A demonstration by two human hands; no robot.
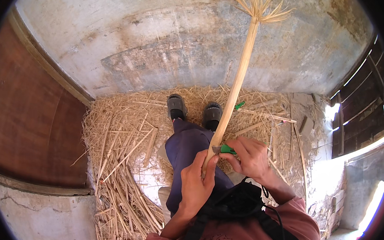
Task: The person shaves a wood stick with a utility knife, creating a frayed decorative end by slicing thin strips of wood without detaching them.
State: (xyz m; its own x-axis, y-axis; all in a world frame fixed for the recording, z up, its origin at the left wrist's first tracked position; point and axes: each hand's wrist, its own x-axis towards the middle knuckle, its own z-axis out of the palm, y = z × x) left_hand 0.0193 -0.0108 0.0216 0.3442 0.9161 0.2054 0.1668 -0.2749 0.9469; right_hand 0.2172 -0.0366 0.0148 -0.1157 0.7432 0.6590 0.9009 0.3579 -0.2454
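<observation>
A long, pale bamboo-like stick [240, 77] leans up and away from my lap, tilted to the right, its far end splayed into a tuft of thin strips [262, 12]. Around its lower end, near my thighs, my left hand [194, 181] is closed, thumb along the side. My right hand [250, 157] grips a green-handled knife [227, 149] whose short grey blade lies against the stick just above my left fingers. Part of the knife handle is hidden inside my right hand.
Straw and shavings [125, 111] cover the floor around my sandalled feet, with a heap of split strips [126, 199] at left. A small green object [240, 105] lies beyond the stick. A stained wall [161, 42] stands ahead, a brown panel [28, 108] left, dark slats [360, 105] right.
</observation>
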